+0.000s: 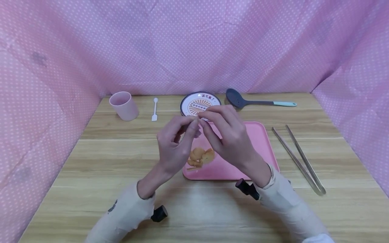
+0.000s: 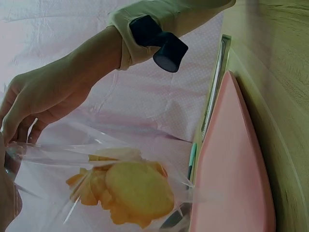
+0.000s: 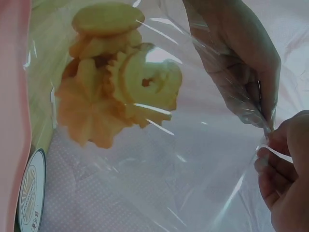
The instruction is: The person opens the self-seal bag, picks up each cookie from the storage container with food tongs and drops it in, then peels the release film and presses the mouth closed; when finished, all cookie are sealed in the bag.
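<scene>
A clear plastic bag (image 3: 203,159) hangs between my two hands, with several golden cookies (image 3: 91,106) of flower and round shapes inside it. My left hand (image 1: 174,145) pinches the bag's gathered top between thumb and index finger. Meeting it there, fingertip to fingertip, my right hand (image 1: 229,136) also pinches the film. In the left wrist view the cookies (image 2: 140,188) bunch together low in the bag, and the film rises to both hands. From the head view they appear over the pink tray (image 1: 256,141); the bag itself hardly shows there.
Behind the tray lie a patterned plate (image 1: 186,103) and a dark slotted spoon (image 1: 235,98) with a mint handle end. Metal tongs (image 1: 299,158) rest to the right. A pink cup (image 1: 124,106) and a small white spatula (image 1: 155,109) stand and lie at back left.
</scene>
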Action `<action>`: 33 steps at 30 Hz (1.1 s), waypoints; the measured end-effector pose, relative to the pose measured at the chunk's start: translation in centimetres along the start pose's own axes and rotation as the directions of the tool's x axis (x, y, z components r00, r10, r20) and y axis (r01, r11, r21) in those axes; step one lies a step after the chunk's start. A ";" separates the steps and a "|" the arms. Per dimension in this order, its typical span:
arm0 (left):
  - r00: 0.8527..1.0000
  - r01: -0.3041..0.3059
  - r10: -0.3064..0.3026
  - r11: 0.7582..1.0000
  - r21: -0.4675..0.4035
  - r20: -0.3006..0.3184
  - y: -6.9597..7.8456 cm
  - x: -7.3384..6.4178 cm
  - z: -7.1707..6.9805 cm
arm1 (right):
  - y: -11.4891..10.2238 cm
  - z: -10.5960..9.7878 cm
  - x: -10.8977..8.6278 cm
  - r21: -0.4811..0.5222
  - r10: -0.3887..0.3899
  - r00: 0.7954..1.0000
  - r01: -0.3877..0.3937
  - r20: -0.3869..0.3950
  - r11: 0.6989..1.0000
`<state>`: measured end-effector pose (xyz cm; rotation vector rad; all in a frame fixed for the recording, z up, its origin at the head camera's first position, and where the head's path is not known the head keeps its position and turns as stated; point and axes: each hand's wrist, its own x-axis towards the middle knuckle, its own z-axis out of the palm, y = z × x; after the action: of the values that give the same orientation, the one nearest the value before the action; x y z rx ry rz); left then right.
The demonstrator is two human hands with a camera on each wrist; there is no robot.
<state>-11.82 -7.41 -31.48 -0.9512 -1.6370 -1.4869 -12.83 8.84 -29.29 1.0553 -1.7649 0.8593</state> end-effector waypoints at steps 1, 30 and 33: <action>1.000 0.001 -0.001 1.000 0.000 0.000 0.0 0.0 0.0 | 0.1 -0.1 0.1 0.007 -0.005 1.000 0.005 0.008 1.000; 0.994 0.102 -0.102 0.995 -0.019 0.034 0.1 -0.3 0.3 | 1.3 -0.5 -0.1 -0.237 -0.208 0.974 0.223 0.086 0.945; 0.995 0.093 -0.093 0.996 -0.015 0.042 0.1 -0.3 0.3 | 1.3 -0.5 -0.1 -0.217 -0.168 0.982 0.184 0.089 0.959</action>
<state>-11.62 -7.17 -31.73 -0.9315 -1.7214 -1.5550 -13.79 9.81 -29.39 1.0832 -1.7478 0.5051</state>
